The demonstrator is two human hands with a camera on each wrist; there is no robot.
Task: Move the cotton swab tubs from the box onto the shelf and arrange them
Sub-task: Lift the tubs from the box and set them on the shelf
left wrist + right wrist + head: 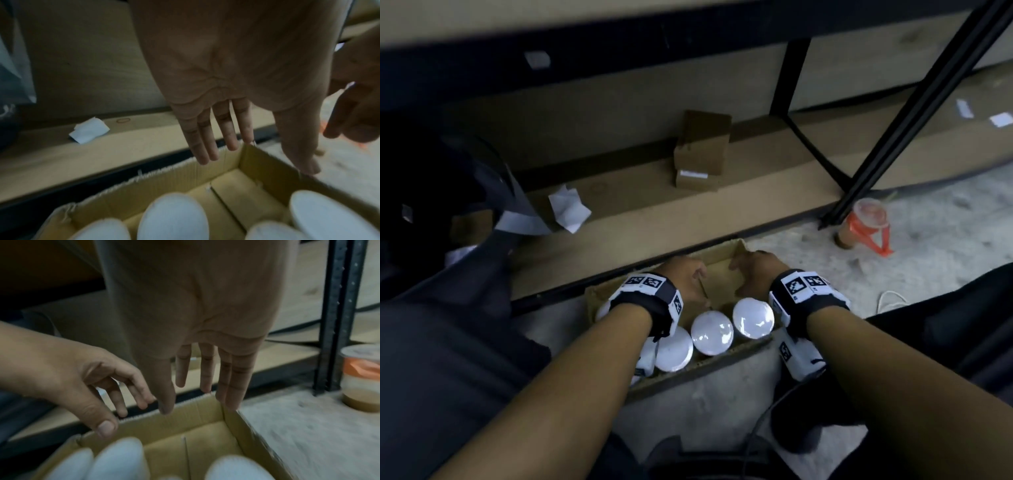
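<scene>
Reaching into an open cardboard box (736, 255) on the concrete floor (893, 274), both hands hovered over its far, bare end. The left hand (681, 274) hung with its grip spread, fingers (205, 142) straight and pointing down toward the far wall of the box, holding nothing. The right hand (753, 270) sat at its 3 o'clock, just beside it, its grip likewise spread; its fingers (205, 369) hung loose above the far right corner of the box, and whether the outer ones touched the rim could not be told.

The cotton swab tubs (711, 333) were in the box, upright, white round lids up, crowded in the near half at 6 o'clock from the hands. Three lids showed plainly in the head view, with another partly hidden under the left wrist band (650, 291); the wrist views showed them only as blurred white ovals along the bottom edge.

The shelf (654, 205) lay at 12 o'clock from the box, its low wooden board just past the far wall of the box. On it stood a small brown carton (700, 150) and, toward 10 o'clock, a crumpled white paper (568, 209). A black upright post (914, 102) of the rack rose at 2 o'clock, and near its foot on the floor stood a clear cup (866, 222) with orange tape.
</scene>
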